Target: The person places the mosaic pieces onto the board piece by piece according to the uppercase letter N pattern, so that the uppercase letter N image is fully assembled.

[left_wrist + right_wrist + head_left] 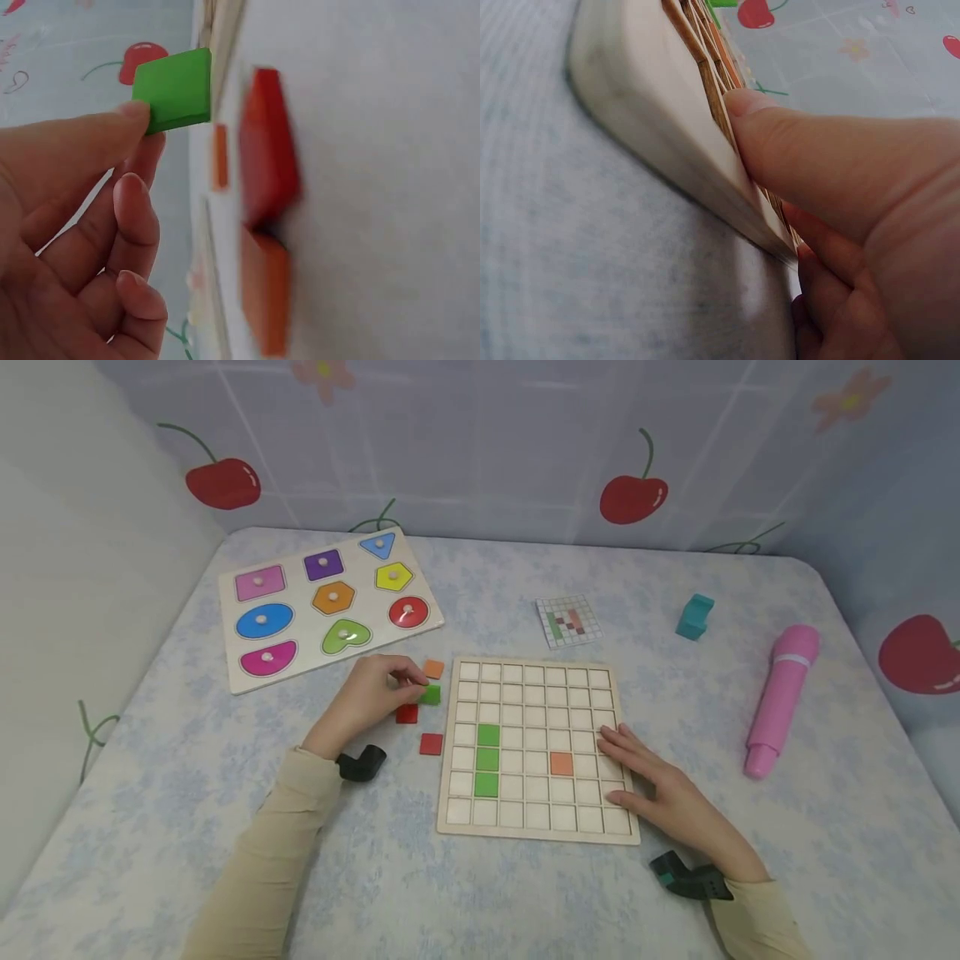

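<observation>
Between thumb and fingertip, my left hand (375,691) pinches a green square tile (176,88), held just left of the wooden grid board (538,836). Loose by the board's left side lie a red tile (407,715), another red tile (431,744) and an orange tile (433,669). Set in the board's cells are three green tiles (487,760) in a column and one orange-pink tile (562,764). My right hand (663,789) rests on the board's right edge, fingers extended over the border; the thumb touches the rim in the right wrist view.
A shape puzzle board (300,602) with knobbed pieces lies at the back left. Behind the grid board is a small pattern card (568,620). A teal block (695,617) and a pink toy microphone (782,702) sit to the right.
</observation>
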{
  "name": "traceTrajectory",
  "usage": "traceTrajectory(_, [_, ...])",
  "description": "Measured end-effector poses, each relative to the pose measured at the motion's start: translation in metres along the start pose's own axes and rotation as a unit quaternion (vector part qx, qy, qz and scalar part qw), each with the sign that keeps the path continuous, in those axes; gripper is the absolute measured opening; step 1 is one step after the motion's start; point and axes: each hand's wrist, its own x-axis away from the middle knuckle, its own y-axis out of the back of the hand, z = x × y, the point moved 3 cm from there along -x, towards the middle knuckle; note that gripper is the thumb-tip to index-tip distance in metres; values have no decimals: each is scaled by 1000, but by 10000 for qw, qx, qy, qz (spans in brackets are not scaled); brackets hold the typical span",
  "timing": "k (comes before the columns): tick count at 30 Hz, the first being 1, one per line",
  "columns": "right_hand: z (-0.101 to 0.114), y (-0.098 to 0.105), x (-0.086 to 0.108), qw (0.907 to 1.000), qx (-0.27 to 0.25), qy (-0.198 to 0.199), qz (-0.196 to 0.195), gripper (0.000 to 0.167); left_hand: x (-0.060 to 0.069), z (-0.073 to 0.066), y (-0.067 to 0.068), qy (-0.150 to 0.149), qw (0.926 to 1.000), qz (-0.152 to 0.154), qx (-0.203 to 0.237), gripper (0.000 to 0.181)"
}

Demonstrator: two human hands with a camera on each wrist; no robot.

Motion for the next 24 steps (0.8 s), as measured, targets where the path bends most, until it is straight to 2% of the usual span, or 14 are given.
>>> traceTrajectory(4, [0,1,0,10000,-17,1,22,66,-5,-16,-2,-313,9990,-68,306,5])
traceTrajectory(7, [-1,1,1,10000,-31,-39,37,66,-12,-28,-10,-494,9968,119,613,5])
traceTrajectory(9, [-1,0,0,10000,-34,-79,44,65,-17,-33,-18,-498,9956,291,740,5])
traceTrajectory(14, [-2,-2,-1,9998,-39,-184,77,65,-26,-31,-37,-290,9940,570,883,7])
traceTrajectory(17, [-2,-2,-1,9996,-26,-263,89,64,-27,-29,-46,-272,9930,712,898,7])
traceTrajectory(24, [-2,-1,1,9995,49,-287,89,65,-28,-30,-54,-539,9904,1028,745,5])
